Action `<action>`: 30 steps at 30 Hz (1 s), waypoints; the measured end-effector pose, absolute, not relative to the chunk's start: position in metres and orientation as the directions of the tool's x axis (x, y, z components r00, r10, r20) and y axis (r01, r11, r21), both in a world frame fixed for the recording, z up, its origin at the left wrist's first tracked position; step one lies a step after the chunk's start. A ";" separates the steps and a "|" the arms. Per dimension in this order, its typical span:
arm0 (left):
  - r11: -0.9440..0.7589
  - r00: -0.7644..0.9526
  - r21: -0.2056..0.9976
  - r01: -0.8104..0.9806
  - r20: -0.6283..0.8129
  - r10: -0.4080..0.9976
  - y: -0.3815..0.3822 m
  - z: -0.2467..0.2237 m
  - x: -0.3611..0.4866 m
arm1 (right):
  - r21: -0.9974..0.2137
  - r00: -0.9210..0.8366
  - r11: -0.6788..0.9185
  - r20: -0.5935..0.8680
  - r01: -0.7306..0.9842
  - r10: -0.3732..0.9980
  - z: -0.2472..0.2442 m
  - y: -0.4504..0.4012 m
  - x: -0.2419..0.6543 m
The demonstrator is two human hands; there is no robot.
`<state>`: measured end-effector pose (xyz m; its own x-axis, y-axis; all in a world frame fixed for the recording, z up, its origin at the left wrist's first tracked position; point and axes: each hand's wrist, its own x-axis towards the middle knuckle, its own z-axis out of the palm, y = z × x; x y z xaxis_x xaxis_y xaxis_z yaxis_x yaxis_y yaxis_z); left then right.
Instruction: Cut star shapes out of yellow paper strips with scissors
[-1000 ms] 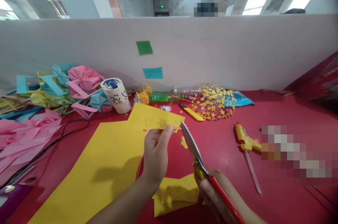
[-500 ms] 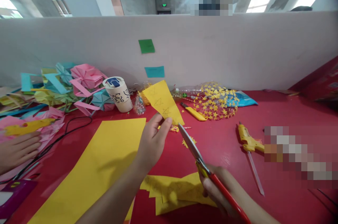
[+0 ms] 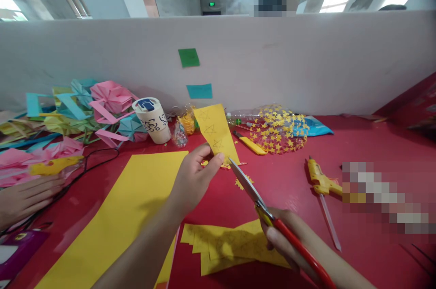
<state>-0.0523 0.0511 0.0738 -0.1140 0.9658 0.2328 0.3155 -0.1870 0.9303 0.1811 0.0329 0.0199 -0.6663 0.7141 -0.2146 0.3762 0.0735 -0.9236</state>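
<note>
Between the thumb and fingers of my left hand [image 3: 197, 175] is the lower end of a yellow paper strip [image 3: 215, 128] with stars drawn on it. My right hand [image 3: 286, 239] is closed round the red handles of the scissors [image 3: 250, 189]. The scissor tips meet the strip's lower edge, beside my left thumb. Below my hands lie several yellow strips with drawn stars [image 3: 225, 246], partly in shadow. A large yellow sheet [image 3: 126, 203] rests on the red table under my left forearm.
A white cup [image 3: 153, 121] stands behind the sheet, beside folded paper shapes [image 3: 111, 98]. A yellow cutter [image 3: 252, 144] and star-covered plastic [image 3: 279, 130] lie behind; a glue gun [image 3: 318, 178] lies right. Another person's hand [image 3: 30, 198] is at left.
The yellow strip has turned more upright and shifted slightly right in my left hand. My right hand and the scissors moved slightly right. The other person's hand moved right with a yellow tool.
</note>
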 end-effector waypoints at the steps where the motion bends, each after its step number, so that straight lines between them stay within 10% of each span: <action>1: -0.179 -0.112 0.932 0.315 0.224 0.968 0.051 0.074 -0.053 | -0.925 -0.672 0.068 -0.221 0.375 0.707 0.020 0.033 0.181; 30: -0.177 -0.061 0.938 0.297 0.204 0.977 0.050 0.078 -0.055 | -0.922 -0.687 0.019 -0.273 0.386 0.674 0.026 0.032 0.179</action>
<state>-0.0555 0.0497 0.0781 -0.0608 0.9771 0.2041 0.2971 -0.1775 0.9382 0.1788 0.0323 0.0262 -0.6868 0.6736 -0.2731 0.3857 0.0193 -0.9224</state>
